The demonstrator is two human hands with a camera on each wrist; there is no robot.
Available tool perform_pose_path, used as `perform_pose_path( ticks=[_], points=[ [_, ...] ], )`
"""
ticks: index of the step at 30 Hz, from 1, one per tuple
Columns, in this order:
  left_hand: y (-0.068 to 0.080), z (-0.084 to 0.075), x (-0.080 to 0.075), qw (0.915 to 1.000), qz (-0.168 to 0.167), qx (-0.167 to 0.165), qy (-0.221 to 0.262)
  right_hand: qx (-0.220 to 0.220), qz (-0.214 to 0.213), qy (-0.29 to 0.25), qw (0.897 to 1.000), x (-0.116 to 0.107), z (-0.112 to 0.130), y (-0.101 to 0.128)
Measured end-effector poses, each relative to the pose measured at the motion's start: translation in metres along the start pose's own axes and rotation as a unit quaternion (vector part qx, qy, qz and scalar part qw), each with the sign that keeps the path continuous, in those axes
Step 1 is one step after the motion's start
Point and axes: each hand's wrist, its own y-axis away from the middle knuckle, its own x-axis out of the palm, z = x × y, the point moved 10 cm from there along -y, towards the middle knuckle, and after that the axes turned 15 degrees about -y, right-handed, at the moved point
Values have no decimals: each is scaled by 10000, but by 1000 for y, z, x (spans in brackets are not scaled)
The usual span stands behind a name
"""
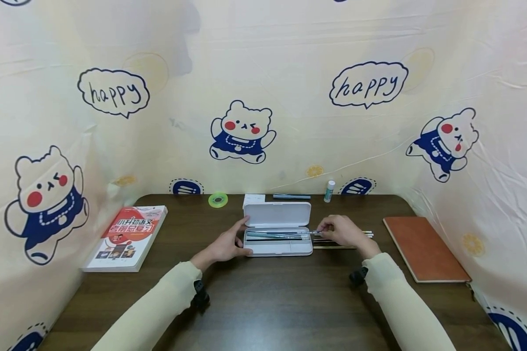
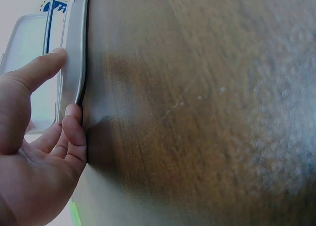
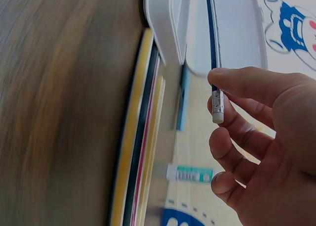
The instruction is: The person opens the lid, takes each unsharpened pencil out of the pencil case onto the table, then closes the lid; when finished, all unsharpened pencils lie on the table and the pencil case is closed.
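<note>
A white pencil case (image 1: 278,248) lies open on the table, its lid (image 1: 277,214) tipped back. Several pencils (image 1: 272,236) are in its long compartment. My left hand (image 1: 225,245) grips the case's left end; in the left wrist view, the thumb is on the rim and the other fingers are lower at its side. Between thumb and fingertips, my right hand (image 1: 341,230) pinches a dark-and-silver pencil (image 3: 214,38) near its white eraser, with the shaft reaching over the case. Several more pencils (image 3: 129,137) lie on the table right of the case, partly hidden under the right hand in the head view.
Behind the case are a green tape roll (image 1: 218,200), a white piece (image 1: 253,199), a blue pen-like stick (image 1: 292,196) and a glue stick (image 1: 329,191). A book (image 1: 125,239) lies on the left, a brown notebook (image 1: 426,249) on the right. A printed curtain (image 1: 290,73) surrounds the table.
</note>
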Motion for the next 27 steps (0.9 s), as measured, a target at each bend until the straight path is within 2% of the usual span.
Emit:
perform_pose_path(
  ticks=[5, 13, 27],
  points=[
    [-1, -2, -1, 10000, -5, 39, 40, 150, -86, 21, 9998, -17, -13, 15],
    [-1, -1, -1, 9999, 29, -101, 18, 269, -133, 61, 9995, -37, -35, 42],
    [0, 2, -1, 10000, 24, -62, -24, 716, 66, -122, 9973, -54, -74, 78]
  ],
)
